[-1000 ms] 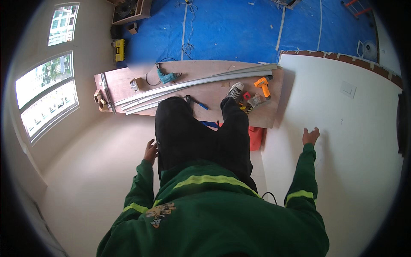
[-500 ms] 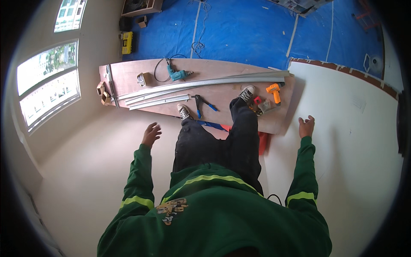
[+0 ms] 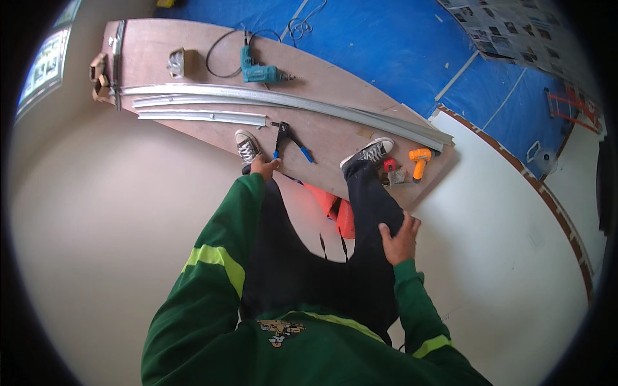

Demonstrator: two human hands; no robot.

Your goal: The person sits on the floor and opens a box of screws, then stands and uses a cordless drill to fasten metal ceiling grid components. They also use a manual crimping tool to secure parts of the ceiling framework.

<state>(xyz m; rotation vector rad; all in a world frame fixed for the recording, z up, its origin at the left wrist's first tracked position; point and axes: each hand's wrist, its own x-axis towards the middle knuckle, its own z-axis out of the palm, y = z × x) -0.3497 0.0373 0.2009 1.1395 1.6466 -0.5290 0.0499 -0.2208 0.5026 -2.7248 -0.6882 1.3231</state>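
Observation:
My left hand [image 3: 262, 168] is beside my left shoe, its fingers at the end of a blue handle of a hand riveter [image 3: 282, 134]. Thumb and fingers look apart; whether they touch the handle I cannot tell. The riveter lies on a wooden board with its two handles spread. Over my right thigh is my right hand [image 3: 400, 240], open and holding nothing, thumb apart from the fingers. Just beyond the riveter lie long metal profiles [image 3: 270, 96] and a shorter metal strip [image 3: 203, 117].
I stand on the wooden board [image 3: 154, 45]. It carries a teal corded drill [image 3: 257, 69], an orange cordless drill [image 3: 420, 164], a small red item [image 3: 389, 165] and an opened box [image 3: 183, 62]. Blue sheeting [image 3: 386, 45] covers the floor beyond. Something red [image 3: 335, 206] shows below the board.
I have bent forward, so the board looks nearer. My left hand has gone down to the riveter's handle, and my right hand has come inward over my right thigh.

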